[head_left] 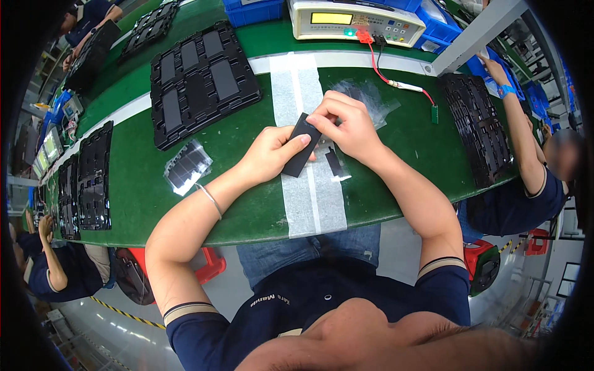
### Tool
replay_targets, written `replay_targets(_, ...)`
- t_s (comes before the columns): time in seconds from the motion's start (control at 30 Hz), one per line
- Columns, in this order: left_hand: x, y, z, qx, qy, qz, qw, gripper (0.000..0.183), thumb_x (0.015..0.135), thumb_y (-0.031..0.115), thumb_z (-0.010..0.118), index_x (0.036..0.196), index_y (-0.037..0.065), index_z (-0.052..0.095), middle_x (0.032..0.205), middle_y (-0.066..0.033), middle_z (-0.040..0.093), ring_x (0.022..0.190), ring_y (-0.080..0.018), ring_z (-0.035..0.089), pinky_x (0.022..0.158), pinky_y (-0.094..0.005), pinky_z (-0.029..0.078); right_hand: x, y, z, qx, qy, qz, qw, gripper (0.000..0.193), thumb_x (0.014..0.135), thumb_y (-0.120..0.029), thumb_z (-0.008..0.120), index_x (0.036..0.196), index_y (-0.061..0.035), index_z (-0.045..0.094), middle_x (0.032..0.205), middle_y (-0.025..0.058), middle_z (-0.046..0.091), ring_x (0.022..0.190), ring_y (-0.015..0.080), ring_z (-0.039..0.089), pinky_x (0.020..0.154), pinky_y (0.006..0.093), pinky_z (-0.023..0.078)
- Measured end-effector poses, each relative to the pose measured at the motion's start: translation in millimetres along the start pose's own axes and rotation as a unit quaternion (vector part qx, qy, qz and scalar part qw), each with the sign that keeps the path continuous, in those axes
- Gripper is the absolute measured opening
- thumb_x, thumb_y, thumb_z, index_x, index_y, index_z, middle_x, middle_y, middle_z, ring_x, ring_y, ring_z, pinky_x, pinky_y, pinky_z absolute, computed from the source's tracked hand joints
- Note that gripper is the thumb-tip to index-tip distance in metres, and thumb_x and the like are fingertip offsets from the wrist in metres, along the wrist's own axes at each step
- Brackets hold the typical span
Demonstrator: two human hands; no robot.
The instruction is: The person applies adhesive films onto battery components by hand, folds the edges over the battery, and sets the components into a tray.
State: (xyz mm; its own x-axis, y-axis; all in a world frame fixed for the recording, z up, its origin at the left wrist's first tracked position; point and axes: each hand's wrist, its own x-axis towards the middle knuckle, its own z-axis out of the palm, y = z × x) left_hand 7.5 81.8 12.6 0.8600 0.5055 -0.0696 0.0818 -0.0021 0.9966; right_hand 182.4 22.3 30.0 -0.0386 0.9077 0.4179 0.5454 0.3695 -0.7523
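Observation:
A flat black rectangular block, like a battery pack (298, 154), is tilted in my left hand (270, 151), the thumb laid across its face. My right hand (351, 127) pinches at the block's upper end with thumb and forefinger; whether a small piece sits between them is hidden. Both hands are over a strip of white cloth-like material (315, 210) on the green table. Just right of the block, a clear film with a black sticker (334, 163) lies on the table. Left of my left forearm rests a stack of clear sheets with dark stickers (187, 166).
A black tray (167, 133) holding dark flat pieces lies at the upper left. At the back stands a tester (356, 23) with red and black leads, one ending in a small green board (435, 114). Clear films (365, 99) lie behind my right hand. Trays (476, 130) and co-workers flank both sides.

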Motion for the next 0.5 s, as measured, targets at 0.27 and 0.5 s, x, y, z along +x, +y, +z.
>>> replay_targets(0.27, -0.5, 0.2, 0.0, 0.034, -0.001, 0.006, 0.999, 0.028, 0.089, 0.024, 0.048, 0.086, -0.001, 0.061, 0.073, -0.0041, 0.065, 0.066, -0.0072, 0.058, 0.061, -0.0224, 0.046, 1.1, 2.4, 6.3, 0.202, -0.014, 0.113, 0.973, 0.012, 0.079, -0.011, 0.061, 0.075, 0.0004, 0.059, 0.07, 0.0013, 0.053, 0.063, 0.0063, 0.047, 0.057, 0.0219, 0.038)
replay_targets(0.5, 2.0, -0.1, 3.8, 0.066, -0.01, 0.03, 0.997, 0.028, 0.089, 0.023, 0.048, 0.091, -0.001, 0.061, 0.073, -0.0039, 0.065, 0.067, -0.0075, 0.058, 0.062, -0.0226, 0.046, 0.8, 3.7, 1.6, 0.236, -0.045, 0.13, 0.962, 0.016, 0.085, -0.014, 0.054, 0.078, -0.0001, 0.059, 0.074, 0.0006, 0.052, 0.069, 0.007, 0.047, 0.063, 0.0219, 0.038)
